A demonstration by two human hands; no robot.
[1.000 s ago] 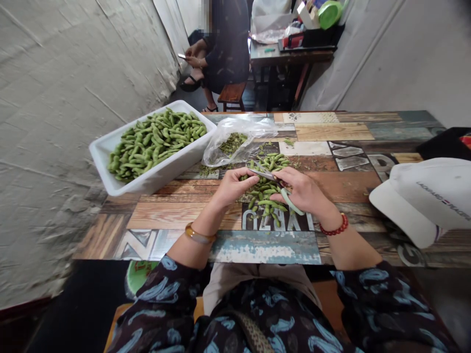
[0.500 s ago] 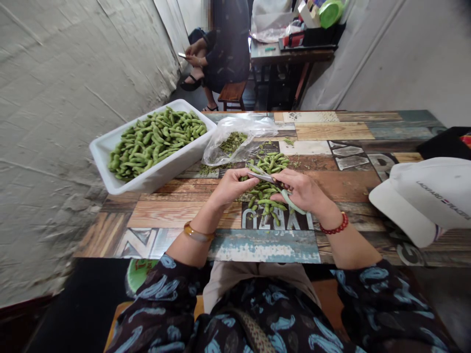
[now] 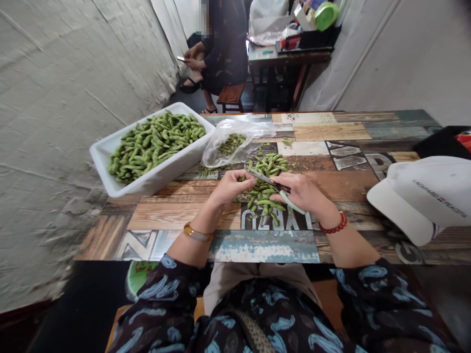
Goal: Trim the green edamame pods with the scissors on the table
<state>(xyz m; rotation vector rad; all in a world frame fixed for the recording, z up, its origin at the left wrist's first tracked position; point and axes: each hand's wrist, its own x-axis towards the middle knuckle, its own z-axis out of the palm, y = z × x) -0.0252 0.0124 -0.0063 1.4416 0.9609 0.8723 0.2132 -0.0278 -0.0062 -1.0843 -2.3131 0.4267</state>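
Note:
My right hand (image 3: 299, 190) is closed around the pale green handles of a pair of scissors (image 3: 262, 177), whose blades point left and look nearly together. Close by the blade tips, my left hand (image 3: 231, 186) pinches a green soybean pod (image 3: 241, 179), mostly hidden by the fingers. Under and around both hands lies a loose pile of soybean pods (image 3: 270, 163) on the patterned table (image 3: 191, 208). Many more pods fill a white plastic tub (image 3: 154, 181) at the left. Behind my left hand, a clear plastic bag (image 3: 217, 156) holds small green trimmings (image 3: 232, 144).
A white cap (image 3: 423, 196) rests at the table's right side, near a black object (image 3: 441, 144). Green scraps are scattered about the pile. Beyond the table, a person (image 3: 226, 49) sits on a wooden stool (image 3: 230, 94) holding a phone. A rough wall runs along the left.
The scissor blades, spread apart before, have come nearly together. Both hands stay in almost the same place, and the view has shifted slightly.

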